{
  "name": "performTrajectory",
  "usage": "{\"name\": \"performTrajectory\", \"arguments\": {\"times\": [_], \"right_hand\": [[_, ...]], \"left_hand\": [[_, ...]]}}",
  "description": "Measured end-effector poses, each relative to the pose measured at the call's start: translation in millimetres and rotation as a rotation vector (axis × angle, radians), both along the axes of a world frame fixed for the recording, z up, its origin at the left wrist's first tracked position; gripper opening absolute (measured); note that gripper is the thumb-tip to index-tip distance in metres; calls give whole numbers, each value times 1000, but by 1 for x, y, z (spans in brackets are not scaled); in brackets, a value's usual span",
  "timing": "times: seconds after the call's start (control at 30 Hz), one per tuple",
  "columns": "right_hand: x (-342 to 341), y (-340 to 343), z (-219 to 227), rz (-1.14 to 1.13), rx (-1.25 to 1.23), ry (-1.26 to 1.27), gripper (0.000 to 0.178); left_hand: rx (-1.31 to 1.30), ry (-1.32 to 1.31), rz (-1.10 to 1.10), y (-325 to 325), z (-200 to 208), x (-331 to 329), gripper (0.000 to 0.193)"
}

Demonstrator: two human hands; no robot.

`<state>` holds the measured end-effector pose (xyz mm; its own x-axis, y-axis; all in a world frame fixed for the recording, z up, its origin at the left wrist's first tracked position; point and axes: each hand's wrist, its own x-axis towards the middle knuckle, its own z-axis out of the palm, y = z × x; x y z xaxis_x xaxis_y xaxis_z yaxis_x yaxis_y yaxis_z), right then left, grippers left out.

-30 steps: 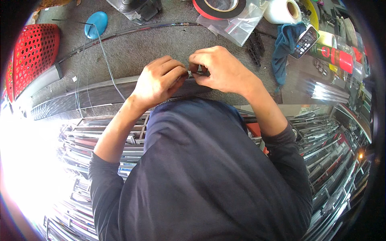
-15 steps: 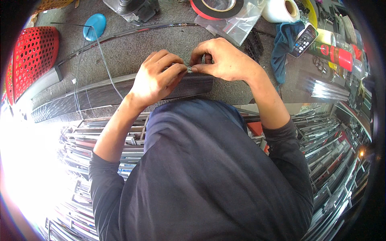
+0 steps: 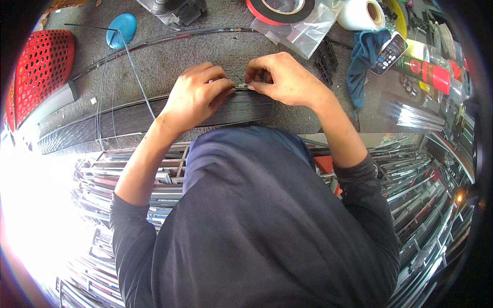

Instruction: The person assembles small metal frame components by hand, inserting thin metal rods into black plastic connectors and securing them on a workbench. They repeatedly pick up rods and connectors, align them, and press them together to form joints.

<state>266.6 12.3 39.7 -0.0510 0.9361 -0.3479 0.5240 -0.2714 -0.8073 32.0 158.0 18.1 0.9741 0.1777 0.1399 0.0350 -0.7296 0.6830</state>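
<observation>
Left hand and right hand close together, fingertips pinched on top edge of long dark ribbed strip lying across grey carpeted surface; red basket far left.

two hands, one red basket, two tape rolls

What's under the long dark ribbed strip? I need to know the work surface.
The dark ribbed strip lies on grey carpet-like matting. Both hands cover its middle.

The small piece pinched between left hand and right hand is hidden by fingers; the red tape roll is cut off at the top edge.
</observation>
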Motion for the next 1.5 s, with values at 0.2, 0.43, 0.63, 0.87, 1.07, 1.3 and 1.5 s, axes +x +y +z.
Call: {"name": "performTrajectory", "arguments": {"times": [0.2,0.43,0.63,0.87,1.07,1.3,1.5], "right_hand": [[-4,0,0,19,64,-57,21],[-9,-2,-2,82,190,-265,19],[-16,-9,-7,44,209,-273,18],[-10,-11,-7,-22,215,-161,22],[4,-4,2,-68,108,20,26],[9,10,6,-1,15,45,25],[11,8,5,-20,-48,68,24]], "left_hand": [[-22,37,-55,8,6,6,21],[-45,96,-63,9,10,12,17],[-40,206,-58,10,14,21,13],[18,184,-72,5,12,26,15],[94,-13,2,-7,14,15,22],[101,-121,83,-13,11,10,24],[107,-153,85,-12,9,10,24]]}}
